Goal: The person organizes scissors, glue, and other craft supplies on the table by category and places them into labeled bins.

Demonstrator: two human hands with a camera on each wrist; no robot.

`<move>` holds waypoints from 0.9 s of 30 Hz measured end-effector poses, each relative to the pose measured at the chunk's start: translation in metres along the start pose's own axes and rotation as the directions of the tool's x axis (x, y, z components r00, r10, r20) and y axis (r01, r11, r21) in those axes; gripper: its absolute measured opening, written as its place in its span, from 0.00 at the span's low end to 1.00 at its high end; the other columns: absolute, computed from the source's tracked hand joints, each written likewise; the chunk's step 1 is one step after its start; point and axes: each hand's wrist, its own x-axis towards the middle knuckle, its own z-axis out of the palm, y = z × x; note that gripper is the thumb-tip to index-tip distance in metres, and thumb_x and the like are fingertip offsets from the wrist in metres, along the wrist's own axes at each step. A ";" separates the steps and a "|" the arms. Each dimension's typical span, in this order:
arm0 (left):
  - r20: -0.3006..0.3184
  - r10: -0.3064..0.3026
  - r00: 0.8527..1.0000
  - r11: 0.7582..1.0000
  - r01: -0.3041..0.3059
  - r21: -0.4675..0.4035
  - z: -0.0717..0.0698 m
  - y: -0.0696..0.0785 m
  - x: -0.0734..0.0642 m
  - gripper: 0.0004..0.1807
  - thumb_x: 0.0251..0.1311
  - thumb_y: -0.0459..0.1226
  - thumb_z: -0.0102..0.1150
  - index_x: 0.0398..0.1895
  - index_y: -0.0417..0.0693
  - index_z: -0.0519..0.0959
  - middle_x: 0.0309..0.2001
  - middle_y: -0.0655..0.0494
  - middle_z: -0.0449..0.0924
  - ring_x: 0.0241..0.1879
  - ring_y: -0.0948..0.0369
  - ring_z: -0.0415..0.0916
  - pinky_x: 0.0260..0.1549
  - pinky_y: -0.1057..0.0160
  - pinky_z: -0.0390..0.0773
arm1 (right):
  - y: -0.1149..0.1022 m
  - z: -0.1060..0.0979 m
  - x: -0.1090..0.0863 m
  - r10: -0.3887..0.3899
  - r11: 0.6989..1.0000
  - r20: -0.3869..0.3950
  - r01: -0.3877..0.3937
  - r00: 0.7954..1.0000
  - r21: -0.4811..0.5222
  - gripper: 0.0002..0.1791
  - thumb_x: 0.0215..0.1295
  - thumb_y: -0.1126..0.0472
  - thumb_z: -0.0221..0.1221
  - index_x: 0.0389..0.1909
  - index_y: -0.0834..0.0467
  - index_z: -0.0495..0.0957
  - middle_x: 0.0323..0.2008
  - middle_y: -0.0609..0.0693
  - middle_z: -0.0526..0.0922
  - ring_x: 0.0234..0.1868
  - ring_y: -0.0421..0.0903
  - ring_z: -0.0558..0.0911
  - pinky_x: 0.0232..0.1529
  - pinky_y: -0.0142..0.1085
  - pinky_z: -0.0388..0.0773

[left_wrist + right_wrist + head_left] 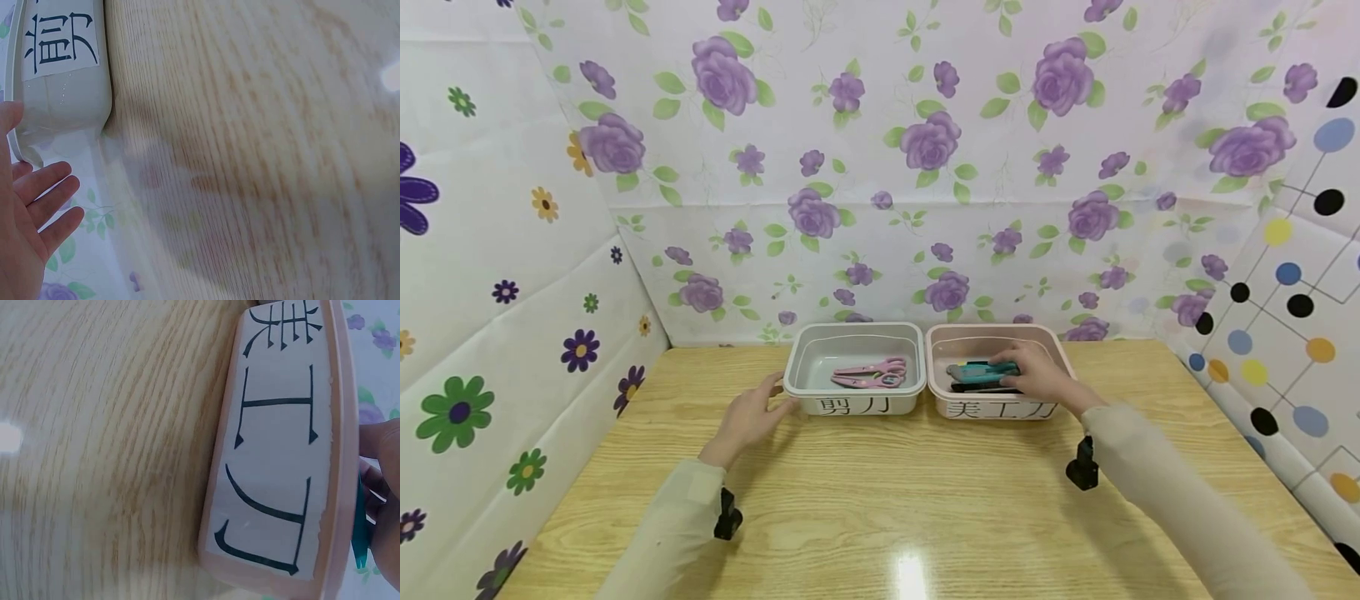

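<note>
My right hand (1030, 372) reaches into the pink bin (996, 331) and grips a teal utility knife (981, 372) near its end. Under that knife lies a black utility knife (977, 387). In the right wrist view, the teal knife (360, 528) shows beside the fingers, behind the bin's rim. My left hand (749, 423) rests at the left corner of the grey bin (855, 327), fingers relaxed. The left wrist view has the thumb and fingers of this hand (25, 219) around the rim's corner. Pink-handled scissors (872, 373) lie in the grey bin.
Both bins stand side by side at the back of the wooden table (880, 492), against a flowered cloth wall (880, 250). Labels with Chinese characters are on their fronts, including the pink bin's label (275, 444). Patterned cloth also hangs at both sides.
</note>
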 end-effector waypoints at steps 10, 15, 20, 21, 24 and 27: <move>0.004 -0.006 1.000 1.000 0.006 -0.006 0.000 0.001 -0.001 0.33 0.61 0.50 0.51 0.65 0.43 0.60 0.52 0.40 0.74 0.50 0.41 0.72 0.46 0.41 0.70 | 0.006 0.009 0.002 -0.007 0.995 -0.024 0.009 1.000 0.098 0.17 0.55 0.65 0.62 0.46 0.63 0.78 0.40 0.58 0.76 0.38 0.53 0.73 0.35 0.45 0.71; 0.003 -0.007 1.000 1.000 0.007 -0.007 -0.001 0.000 -0.001 0.33 0.61 0.50 0.51 0.65 0.42 0.59 0.53 0.40 0.74 0.50 0.41 0.72 0.47 0.40 0.69 | 0.011 0.013 0.004 -0.027 0.990 -0.033 0.031 0.999 0.139 0.16 0.57 0.62 0.61 0.46 0.62 0.78 0.39 0.57 0.75 0.38 0.52 0.72 0.35 0.44 0.69; 0.006 -0.008 1.000 1.000 0.008 -0.017 -0.001 0.001 -0.001 0.33 0.61 0.50 0.51 0.65 0.42 0.59 0.53 0.39 0.74 0.51 0.41 0.71 0.47 0.40 0.69 | 0.006 0.012 0.005 0.049 0.990 0.013 -0.051 0.999 0.134 0.17 0.56 0.67 0.60 0.48 0.64 0.77 0.41 0.58 0.75 0.41 0.54 0.71 0.37 0.45 0.69; 0.006 -0.007 1.000 1.000 0.007 -0.019 -0.002 0.001 -0.001 0.33 0.61 0.50 0.51 0.65 0.42 0.59 0.53 0.39 0.74 0.51 0.41 0.71 0.47 0.40 0.69 | 0.005 0.013 0.006 0.064 0.989 0.020 -0.066 0.998 0.129 0.17 0.56 0.67 0.60 0.48 0.64 0.77 0.41 0.58 0.75 0.41 0.53 0.71 0.38 0.45 0.69; 0.003 0.001 1.000 1.000 -0.001 -0.020 -0.001 0.000 -0.001 0.33 0.61 0.50 0.51 0.64 0.41 0.59 0.52 0.39 0.74 0.50 0.41 0.72 0.47 0.40 0.69 | 0.003 0.012 0.006 0.077 0.990 0.028 -0.080 0.997 0.114 0.17 0.57 0.67 0.60 0.48 0.64 0.76 0.42 0.57 0.75 0.43 0.53 0.71 0.39 0.45 0.70; 0.002 0.004 1.000 1.000 -0.004 -0.015 -0.001 0.000 -0.001 0.33 0.61 0.51 0.51 0.64 0.42 0.60 0.52 0.39 0.74 0.50 0.41 0.72 0.47 0.40 0.69 | 0.001 0.011 0.007 0.079 0.989 0.011 -0.080 0.997 0.124 0.17 0.57 0.68 0.59 0.49 0.64 0.76 0.44 0.59 0.75 0.45 0.55 0.72 0.43 0.48 0.72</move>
